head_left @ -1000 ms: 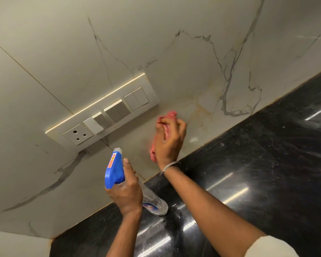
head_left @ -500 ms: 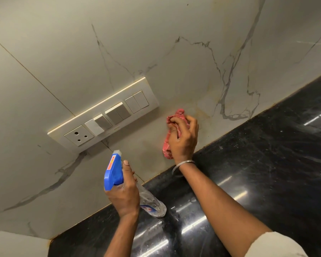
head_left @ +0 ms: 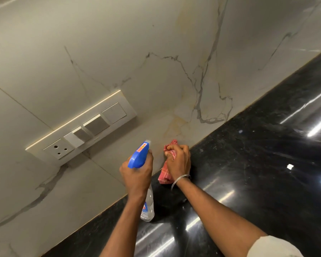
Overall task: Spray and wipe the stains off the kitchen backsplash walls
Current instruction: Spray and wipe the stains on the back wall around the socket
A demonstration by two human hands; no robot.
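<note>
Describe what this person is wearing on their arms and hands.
No gloves. The right hand has a thin silver-coloured bangle at its wrist, and a pale off-white sleeve shows high on that arm. The left hand and forearm are bare of anything worn.

sprayer head (head_left: 138,158) blue | cloth (head_left: 166,174) red checked | backsplash (head_left: 119,52) grey-veined white | counter (head_left: 258,164) black
</note>
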